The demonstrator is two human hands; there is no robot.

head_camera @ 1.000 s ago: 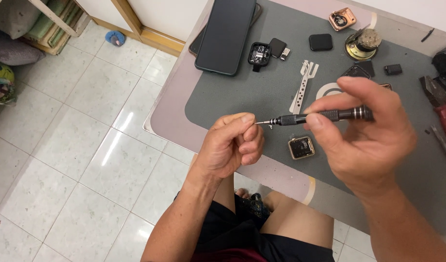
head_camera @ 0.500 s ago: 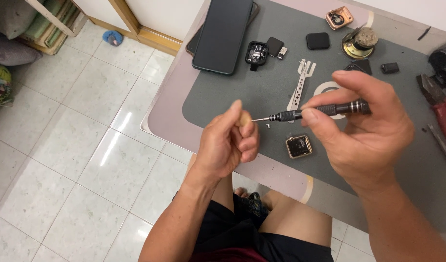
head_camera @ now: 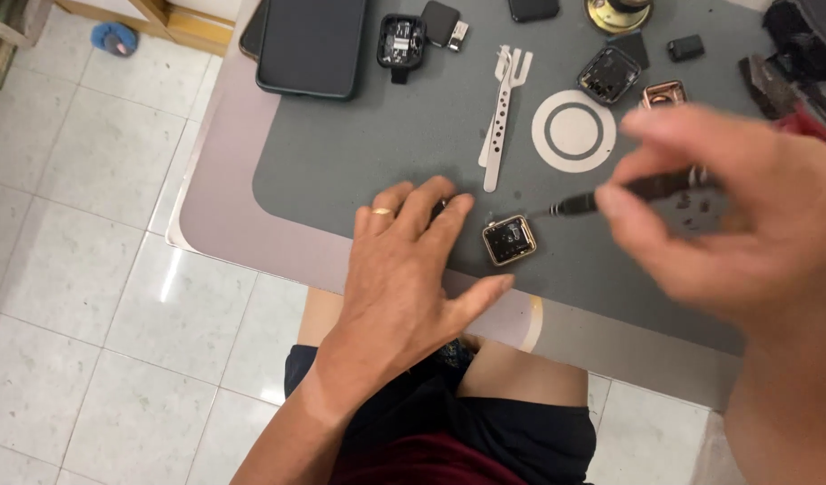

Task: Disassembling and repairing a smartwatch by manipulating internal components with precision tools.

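Lying on the grey mat (head_camera: 341, 162) near the table's near edge, small gold-rimmed watch case (head_camera: 509, 240), just right of the left hand (head_camera: 404, 269), spread open and flat, palm down. Pinching a dark screwdriver (head_camera: 628, 190), blurred right hand (head_camera: 736, 224), tip aimed left, just beyond and right of the case.

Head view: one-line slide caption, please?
Left hand flat on the grey mat beside an opened watch case; blurred right hand holds a screwdriver above it.
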